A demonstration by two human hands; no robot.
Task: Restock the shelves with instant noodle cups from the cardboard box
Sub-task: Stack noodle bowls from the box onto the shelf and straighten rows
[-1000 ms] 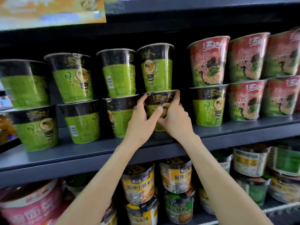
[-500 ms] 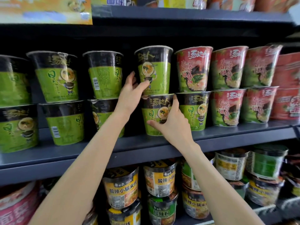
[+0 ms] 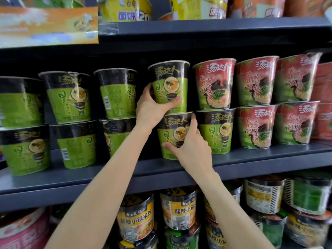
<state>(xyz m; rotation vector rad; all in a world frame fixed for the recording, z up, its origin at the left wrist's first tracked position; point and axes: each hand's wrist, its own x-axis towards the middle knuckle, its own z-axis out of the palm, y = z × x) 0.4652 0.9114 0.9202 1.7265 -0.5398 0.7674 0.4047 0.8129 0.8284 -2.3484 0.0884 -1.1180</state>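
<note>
Left hand (image 3: 150,106) grips upper green cup (image 3: 169,83); right hand (image 3: 190,150) grips lower cup (image 3: 172,130).

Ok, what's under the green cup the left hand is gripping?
Another green cup, held by the right hand, sits beneath the gripped cup in the left hand. Its lid is covered.

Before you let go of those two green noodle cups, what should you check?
1. Left hand holds the top green cup: ok.
2. Right hand holds the bottom green cup: ok.
3. Top cup sits straight on the bottom one: not ok, it tilts slightly.
4. Bottom cup stands fully on the shelf: cannot tell, the hand hides its base.
5. Labels face front: ok.
</note>
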